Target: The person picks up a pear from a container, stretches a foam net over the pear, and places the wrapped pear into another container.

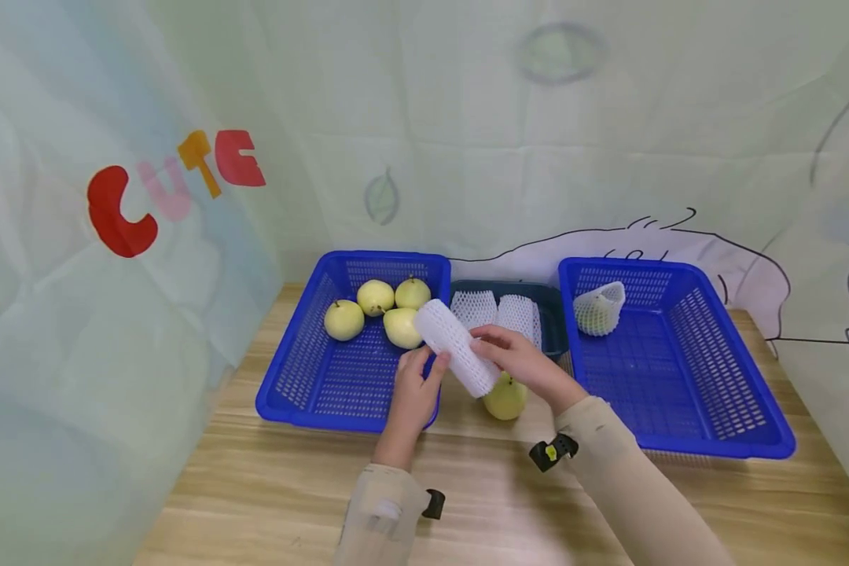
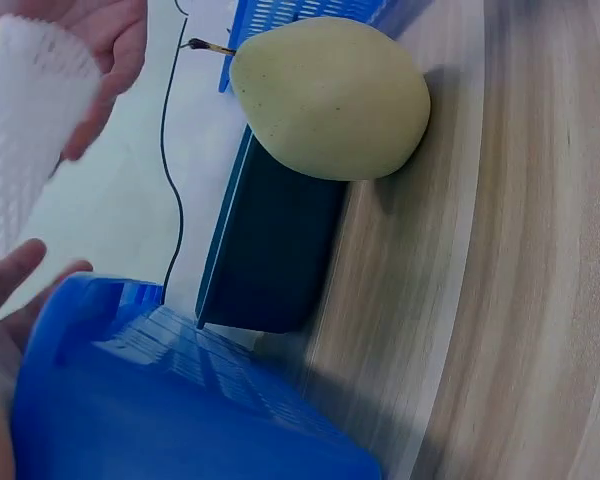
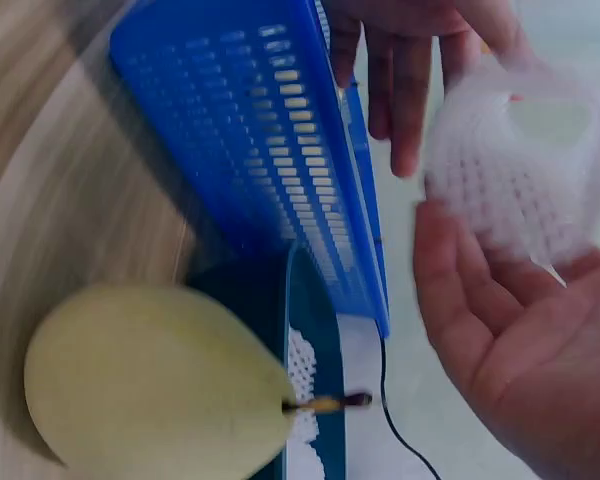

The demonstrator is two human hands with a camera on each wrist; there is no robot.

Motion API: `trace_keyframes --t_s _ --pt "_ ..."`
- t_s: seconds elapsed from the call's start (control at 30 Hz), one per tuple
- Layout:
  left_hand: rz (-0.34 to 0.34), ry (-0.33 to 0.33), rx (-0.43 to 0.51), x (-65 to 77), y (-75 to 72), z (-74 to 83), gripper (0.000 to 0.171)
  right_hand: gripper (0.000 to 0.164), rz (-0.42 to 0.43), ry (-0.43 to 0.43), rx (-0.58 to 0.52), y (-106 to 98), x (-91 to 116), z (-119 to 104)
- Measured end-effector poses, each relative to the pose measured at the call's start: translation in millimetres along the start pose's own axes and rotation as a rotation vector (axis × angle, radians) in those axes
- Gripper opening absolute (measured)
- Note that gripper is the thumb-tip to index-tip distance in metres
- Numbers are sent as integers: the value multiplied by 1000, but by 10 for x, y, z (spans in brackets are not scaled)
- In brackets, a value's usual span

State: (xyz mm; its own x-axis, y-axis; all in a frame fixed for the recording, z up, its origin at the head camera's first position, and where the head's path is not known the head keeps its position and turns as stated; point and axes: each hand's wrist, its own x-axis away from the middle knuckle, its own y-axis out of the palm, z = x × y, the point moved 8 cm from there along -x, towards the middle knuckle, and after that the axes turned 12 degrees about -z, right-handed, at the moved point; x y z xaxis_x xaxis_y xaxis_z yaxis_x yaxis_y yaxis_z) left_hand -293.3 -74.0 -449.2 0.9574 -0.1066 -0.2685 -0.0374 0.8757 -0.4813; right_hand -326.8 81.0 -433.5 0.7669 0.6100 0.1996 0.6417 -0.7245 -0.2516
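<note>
"One hand, the right hand [image 1: 520, 360], grips that foam sleeve [image 1: 456, 346]?"

"Yes, above the desk [image 1: 495, 487]; left hand [image 1: 413, 387] touches, grip unclear."

"Left basket [image 1: 354, 389]: four pears [image 1: 343, 320]; tub [image 1: 553, 314]: more sleeves [image 1: 516, 316]; right basket [image 1: 679, 369]: one wrapped pear [image 1: 599, 312]."

"Only the right wrist view looks inside the held sleeve."

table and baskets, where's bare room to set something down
Free: right basket, right of and before its netted pear; left basket's near half, before four pears; table in front of left basket, left of the left sleeve. Crowded: between the baskets, with a loose pear, held foam net and dark bin.
</note>
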Motion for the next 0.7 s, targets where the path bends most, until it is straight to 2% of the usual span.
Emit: trace_keyframes --t_s 0.13,0.2,0.27,0.33,0.43,0.5,0.6,0.7 --pt "-8 -35 123 -7 6 -30 41 52 -87 -22 22 149 -12 -34" --pt "24 -37 215 -23 -12 -27 33 50 -56 -47 35 145 -27 -63" --pt "60 -26 339 -51 -31 -7 27 44 46 -55 29 68 -28 -76" --pt "97 -27 491 -85 -44 4 24 37 189 -57 18 -55 -5 -80" --pt "142 -72 662 -133 -40 -2 25 34 352 -64 16 -212 63 -89" --pt "176 -112 710 -145 -47 -9 26 35 412 -79 24 -280 112 -104" --pt "201 -148 706 -149 -61 -5 27 35 475 -108 37 -349 176 -114" --pt "188 -145 670 -144 -61 16 27 32 475 -113 41 -339 205 -106"
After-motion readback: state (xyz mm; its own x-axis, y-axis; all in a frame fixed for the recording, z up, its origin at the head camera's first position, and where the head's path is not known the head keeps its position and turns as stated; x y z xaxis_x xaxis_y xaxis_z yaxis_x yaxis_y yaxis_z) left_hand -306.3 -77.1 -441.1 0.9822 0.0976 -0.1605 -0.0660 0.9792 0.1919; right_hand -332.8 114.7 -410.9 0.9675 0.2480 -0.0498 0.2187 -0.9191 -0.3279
